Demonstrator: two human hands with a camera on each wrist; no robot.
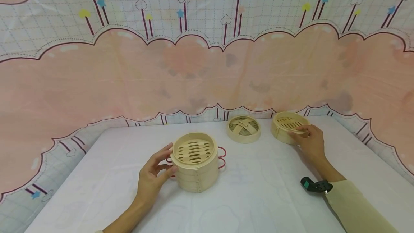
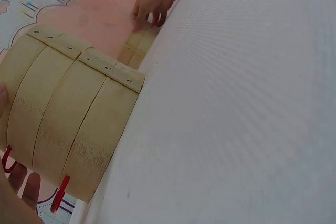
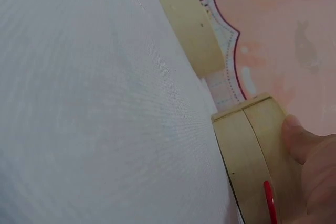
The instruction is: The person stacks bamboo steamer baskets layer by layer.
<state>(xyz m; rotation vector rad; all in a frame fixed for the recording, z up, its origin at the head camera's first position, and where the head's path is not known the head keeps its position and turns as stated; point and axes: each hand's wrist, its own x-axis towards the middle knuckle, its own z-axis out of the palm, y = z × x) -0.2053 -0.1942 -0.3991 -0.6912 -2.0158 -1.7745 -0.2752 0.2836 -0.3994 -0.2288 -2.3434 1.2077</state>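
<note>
A stack of two round bamboo steamer baskets [image 1: 198, 179] with red loop handles stands upright, its slatted top uncovered. My left hand [image 1: 152, 175] holds its left side, thumb at the front and fingers toward the back. The left wrist view shows the stack [image 2: 68, 108] close up, with some fingertips partly hidden behind it. Farther right, my right hand [image 1: 312, 141] grips the near right rim of another slatted steamer basket [image 1: 281, 134]. In the right wrist view the thumb lies against this basket's wall [image 3: 247, 145]; the other fingers are mostly out of sight.
A woven bamboo steamer lid [image 1: 244, 137] lies between the stack and the right basket, near the table's back edge. White cloth covers the table [image 1: 245, 197]. Behind it hangs a pink patterned curtain [image 1: 194, 78].
</note>
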